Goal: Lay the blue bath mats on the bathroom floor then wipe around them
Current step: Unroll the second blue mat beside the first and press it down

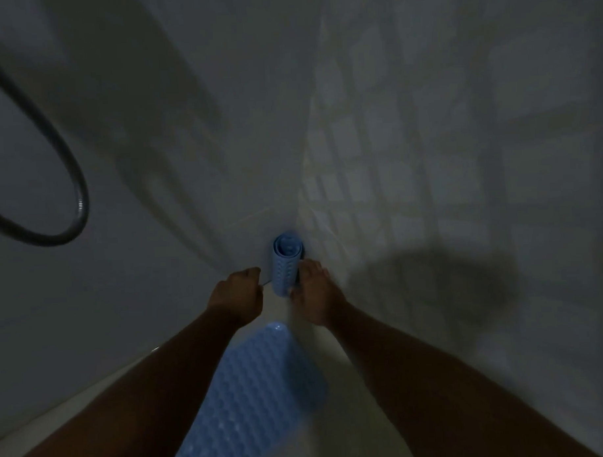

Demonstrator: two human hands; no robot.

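While rolled mat stands upright | right hand grips it | left hand clenched

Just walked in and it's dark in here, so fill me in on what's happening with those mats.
A person is reaching down with both bare hands towards a rolled blue mat standing on end in the far corner. The right hand touches its side; the left hand, loosely closed, sits just beside it. A second blue mat already lies flat on the pale floor between the arms. A dark shower hose loops at the left. No wiping yet.
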